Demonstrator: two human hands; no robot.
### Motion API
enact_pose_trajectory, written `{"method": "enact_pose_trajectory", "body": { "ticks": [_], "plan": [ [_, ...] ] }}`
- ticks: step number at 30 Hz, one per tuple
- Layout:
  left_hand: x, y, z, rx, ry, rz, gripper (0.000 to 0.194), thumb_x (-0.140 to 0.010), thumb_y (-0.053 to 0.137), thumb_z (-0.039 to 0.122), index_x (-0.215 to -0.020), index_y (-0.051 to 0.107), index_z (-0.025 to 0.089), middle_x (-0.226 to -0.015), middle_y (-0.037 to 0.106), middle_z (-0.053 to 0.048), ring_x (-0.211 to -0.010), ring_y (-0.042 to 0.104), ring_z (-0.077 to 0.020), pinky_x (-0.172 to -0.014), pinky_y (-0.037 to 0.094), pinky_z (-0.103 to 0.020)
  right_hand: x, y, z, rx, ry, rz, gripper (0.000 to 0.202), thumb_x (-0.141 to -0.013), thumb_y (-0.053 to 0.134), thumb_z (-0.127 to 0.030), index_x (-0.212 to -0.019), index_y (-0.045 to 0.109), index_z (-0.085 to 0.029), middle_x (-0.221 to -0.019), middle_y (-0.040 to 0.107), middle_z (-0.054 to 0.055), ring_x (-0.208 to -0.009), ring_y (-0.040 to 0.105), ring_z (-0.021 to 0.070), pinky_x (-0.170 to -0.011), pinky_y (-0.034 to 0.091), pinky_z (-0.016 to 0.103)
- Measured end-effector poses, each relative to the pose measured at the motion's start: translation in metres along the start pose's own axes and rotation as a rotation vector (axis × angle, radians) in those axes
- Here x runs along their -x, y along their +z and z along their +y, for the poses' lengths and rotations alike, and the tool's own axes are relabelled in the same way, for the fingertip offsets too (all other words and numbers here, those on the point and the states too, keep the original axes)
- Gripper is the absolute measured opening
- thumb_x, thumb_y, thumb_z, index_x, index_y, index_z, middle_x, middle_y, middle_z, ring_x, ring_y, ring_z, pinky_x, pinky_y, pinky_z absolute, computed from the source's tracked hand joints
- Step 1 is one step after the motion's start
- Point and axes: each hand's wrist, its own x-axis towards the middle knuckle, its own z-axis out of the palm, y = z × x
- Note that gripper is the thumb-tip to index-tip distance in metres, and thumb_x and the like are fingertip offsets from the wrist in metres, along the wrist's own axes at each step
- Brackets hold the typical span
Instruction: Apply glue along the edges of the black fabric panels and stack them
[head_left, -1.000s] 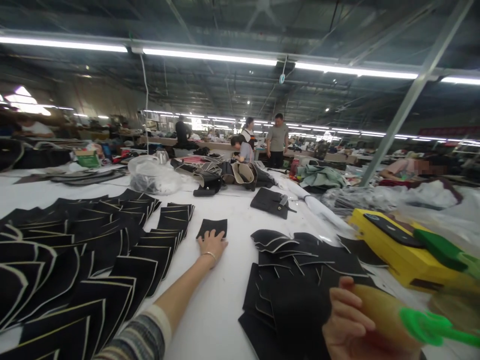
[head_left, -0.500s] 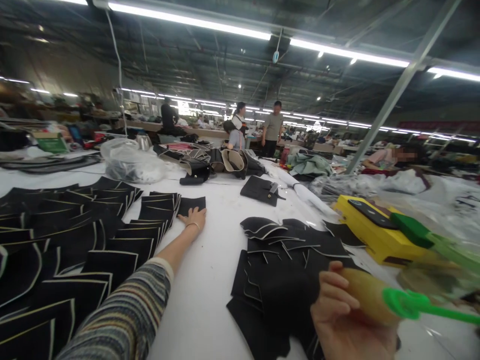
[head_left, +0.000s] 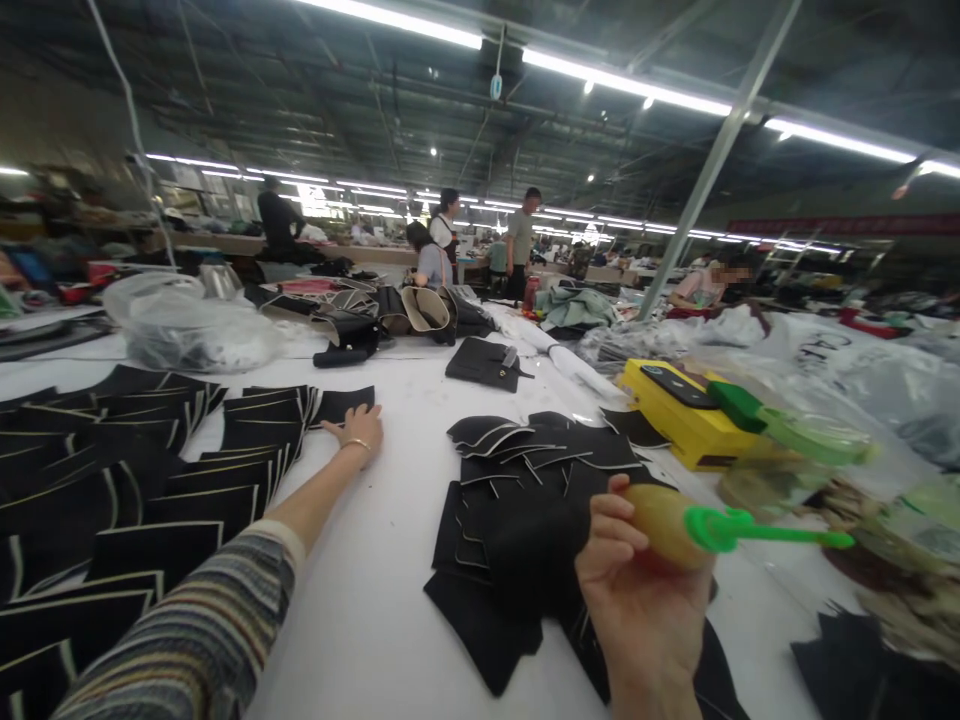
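A rounded amber squeeze bottle [head_left: 660,520] with a long green nozzle [head_left: 784,536] is held sideways at near right, gripped by the right hand's [head_left: 637,585] curled fingers; its fill level cannot be told. The left hand [head_left: 355,434], loosely spread, touches a flat black four-sided piece [head_left: 341,403] beside the pale-edged black pieces [head_left: 261,434] at left on the white tabletop [head_left: 382,600].

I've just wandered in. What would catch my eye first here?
Probably the amber bottle with its bright green nozzle, held up in the right hand at lower right. Behind it stands a yellow box. At left, overlapping black pieces with pale edges cover much of the white table, the left hand beside them.
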Motion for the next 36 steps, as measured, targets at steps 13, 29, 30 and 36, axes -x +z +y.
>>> {"method": "enact_pose_trajectory", "body": {
  "ticks": [13, 29, 30, 36],
  "plan": [
    [0.031, 0.057, 0.136, 0.142, 0.33, -0.378, 0.086, -0.07, 0.05, 0.08, -0.131, 0.053, 0.019, -0.124, 0.062, -0.016, -0.11, 0.059, -0.0313, -0.091, 0.043, -0.034, -0.004, -0.008, 0.002, -0.036, -0.034, 0.081, 0.073, -0.065, 0.084, -0.04, -0.124, 0.046, -0.019, -0.091, 0.054, 0.0, -0.067, 0.058, 0.0074, -0.062, 0.056, 0.019],
    [0.107, -0.045, 0.076, 0.205, 0.51, -0.62, 0.034, -0.072, 0.052, 0.027, -0.1, 0.071, 0.028, -0.102, 0.073, 0.001, -0.097, 0.063, -0.022, -0.088, 0.044, -0.027, -0.002, -0.013, 0.006, -0.015, 0.0, -0.05, 0.059, -0.072, 0.08, -0.043, -0.118, 0.056, -0.015, -0.092, 0.063, 0.002, -0.073, 0.061, 0.0082, -0.069, 0.055, 0.017],
    [0.114, -0.057, 0.068, 0.225, 0.472, -0.649, 0.034, -0.07, 0.052, 0.028, -0.097, 0.072, 0.027, -0.098, 0.073, 0.001, -0.094, 0.063, -0.0219, -0.085, 0.045, -0.027, -0.002, -0.013, 0.006, -0.02, 0.003, -0.055, 0.059, -0.072, 0.08, -0.044, -0.118, 0.056, -0.015, -0.093, 0.063, 0.002, -0.073, 0.062, 0.0083, -0.069, 0.055, 0.017],
    [0.149, -0.122, 0.022, 0.397, 0.106, -0.676, 0.044, -0.056, 0.061, 0.031, -0.099, 0.069, 0.025, -0.096, 0.071, 0.0, -0.092, 0.063, -0.0249, -0.073, 0.05, -0.026, 0.0, -0.009, 0.01, 0.012, 0.007, -0.063, 0.057, -0.072, 0.08, -0.044, -0.116, 0.06, -0.015, -0.097, 0.068, 0.004, -0.083, 0.066, 0.012, -0.074, 0.056, 0.021]
  ]
}}
